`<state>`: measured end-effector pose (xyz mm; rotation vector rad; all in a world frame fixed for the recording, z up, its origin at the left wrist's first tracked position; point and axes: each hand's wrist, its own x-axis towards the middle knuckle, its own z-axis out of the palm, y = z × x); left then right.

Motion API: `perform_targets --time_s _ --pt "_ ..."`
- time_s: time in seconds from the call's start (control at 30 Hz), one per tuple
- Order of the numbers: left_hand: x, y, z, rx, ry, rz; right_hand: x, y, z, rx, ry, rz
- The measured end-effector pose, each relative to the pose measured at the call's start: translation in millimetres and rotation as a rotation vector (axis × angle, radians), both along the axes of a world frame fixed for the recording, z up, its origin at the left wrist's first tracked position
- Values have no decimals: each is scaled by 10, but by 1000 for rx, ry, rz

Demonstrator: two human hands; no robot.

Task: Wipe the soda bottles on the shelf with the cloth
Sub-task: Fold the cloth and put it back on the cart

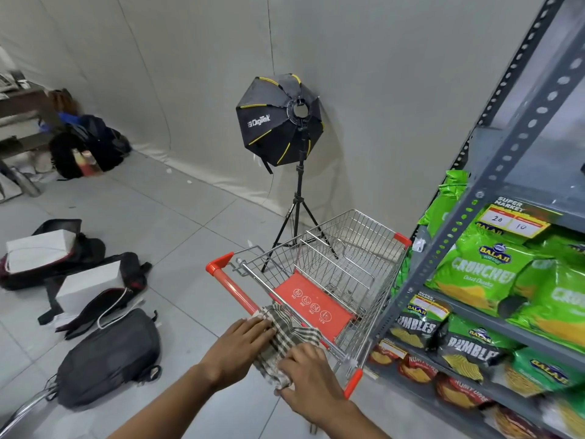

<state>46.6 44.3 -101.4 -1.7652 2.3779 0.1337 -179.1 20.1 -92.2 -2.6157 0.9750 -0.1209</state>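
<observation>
Both hands are on a checked cloth [286, 339] draped over the handle of a shopping cart [329, 267]. The left hand [243, 340] lies flat on the cloth's upper left part, fingers stretched out and pressed against the fabric where it crosses the red handle bar [232, 288]. The right hand [308, 372] is closed over the lower end of the cloth, bunching it against the handle — the fabric shows crumpled under the fingers. The two hands are near each other, with a stretch of cloth between them.

The cart is wire mesh with red corner caps and a red fold-down seat flap [313, 304] printed with white symbols; nothing shows in its basket. Just beside the cart on the right stands a grey metal shelf unit [493, 172] stocked with snack bags — green Balaji packs [484, 274] on the upper level, dark Rumbles packs [471, 350] below, and red-brown packs lower down. No soda bottles are in view.

Behind the cart, a black softbox light [278, 122] on a tripod stands against the grey backdrop. Backpacks [107, 359] and white boxes [38, 245] lie on the tiled floor to the left.
</observation>
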Motion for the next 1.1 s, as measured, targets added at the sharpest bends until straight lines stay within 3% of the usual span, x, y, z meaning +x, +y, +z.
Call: perform_targets --time_s 0.47,0.7,0.87,1.1 --pt "-47 -21 40 44 130 41 -152 -152 40 49 -162 -14" --pt "-151 -153 34 65 109 81 -224 -270 29 11 -55 -6" --pt "-138 -205 -48 98 38 75 -163 -257 30 134 -7 10" --pt "-168 -291 -108 70 13 49 -144 -239 -26 131 1 -16"
